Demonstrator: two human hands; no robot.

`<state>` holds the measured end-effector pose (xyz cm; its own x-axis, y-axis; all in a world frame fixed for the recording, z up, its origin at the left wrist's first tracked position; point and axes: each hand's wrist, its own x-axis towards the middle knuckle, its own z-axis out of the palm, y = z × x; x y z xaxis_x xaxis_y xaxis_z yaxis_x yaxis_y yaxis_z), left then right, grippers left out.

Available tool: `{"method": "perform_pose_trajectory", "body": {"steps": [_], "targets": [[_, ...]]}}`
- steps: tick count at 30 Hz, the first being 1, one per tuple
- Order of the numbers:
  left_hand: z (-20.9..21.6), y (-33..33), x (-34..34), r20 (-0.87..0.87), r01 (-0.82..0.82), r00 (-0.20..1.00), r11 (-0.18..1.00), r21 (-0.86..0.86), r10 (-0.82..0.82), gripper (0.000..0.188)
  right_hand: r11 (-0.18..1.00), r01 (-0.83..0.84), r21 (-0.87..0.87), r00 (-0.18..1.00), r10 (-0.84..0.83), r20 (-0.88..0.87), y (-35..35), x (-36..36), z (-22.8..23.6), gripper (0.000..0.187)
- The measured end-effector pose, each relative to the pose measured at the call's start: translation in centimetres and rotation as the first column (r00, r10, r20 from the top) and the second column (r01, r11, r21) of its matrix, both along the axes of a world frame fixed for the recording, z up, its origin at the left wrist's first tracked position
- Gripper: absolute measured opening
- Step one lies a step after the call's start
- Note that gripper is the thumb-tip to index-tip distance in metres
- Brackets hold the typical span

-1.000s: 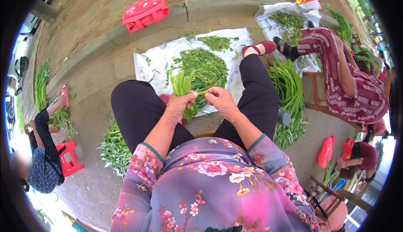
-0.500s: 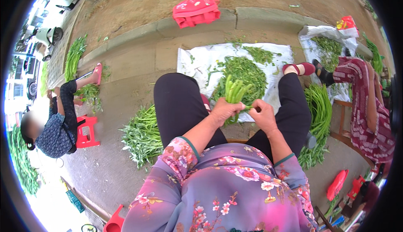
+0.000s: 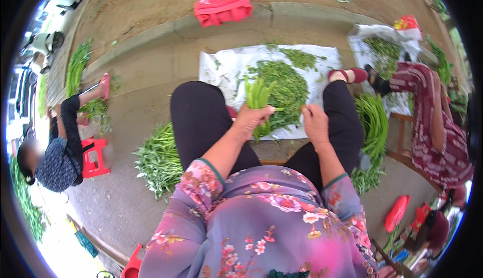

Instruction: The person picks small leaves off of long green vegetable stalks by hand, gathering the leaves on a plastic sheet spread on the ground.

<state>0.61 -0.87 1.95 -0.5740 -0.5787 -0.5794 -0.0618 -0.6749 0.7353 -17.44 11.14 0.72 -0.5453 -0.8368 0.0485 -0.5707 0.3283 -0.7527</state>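
Note:
My left hand [image 3: 250, 120] is closed around an upright bunch of green stems [image 3: 258, 93], held above the space between my knees. A short stem end sticks out past the thumb toward the right. Apart from the bunch, my right hand [image 3: 316, 123] is closed in a pinch near my right knee; whatever lies between its fingertips is too small to make out. Beyond both hands, a heap of picked green leaves [image 3: 288, 84] covers much of a white sheet [image 3: 215, 65] on the ground.
Leafy stalks [image 3: 160, 152] lie beside my left leg, and long green stalks [image 3: 371, 122] beside my right. A red bag [image 3: 223, 7] rests by the curb [image 3: 297, 15]. One person [image 3: 55, 162] sits at left near a red stool [image 3: 95, 163]; another [image 3: 427, 117] sits close by at right.
My right hand has pulled away to the right from the bunch it was touching. My left hand, still gripping the stems, has shifted a little left as the whole view moved slightly.

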Motion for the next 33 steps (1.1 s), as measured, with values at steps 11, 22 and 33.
{"method": "perform_pose_trajectory", "body": {"steps": [11,22,33], "targets": [[0.5,0.5,-0.3,0.168,0.147,0.977,0.987,-0.07,-0.134,0.015,0.974,-0.228,-0.013,0.969,0.228,0.097,-0.3,2.8,4.1,0.011],[1.1,0.9,-0.4,0.242,0.309,0.932,0.939,-0.15,-0.268,0.016,0.942,-0.323,0.085,0.943,0.328,-0.057,0.1,3.3,3.5,0.007],[1.2,1.1,-0.8,0.271,0.336,0.919,0.929,-0.152,-0.288,0.018,0.975,-0.192,0.111,0.972,0.174,0.156,0.2,3.5,1.9,0.01]]}}
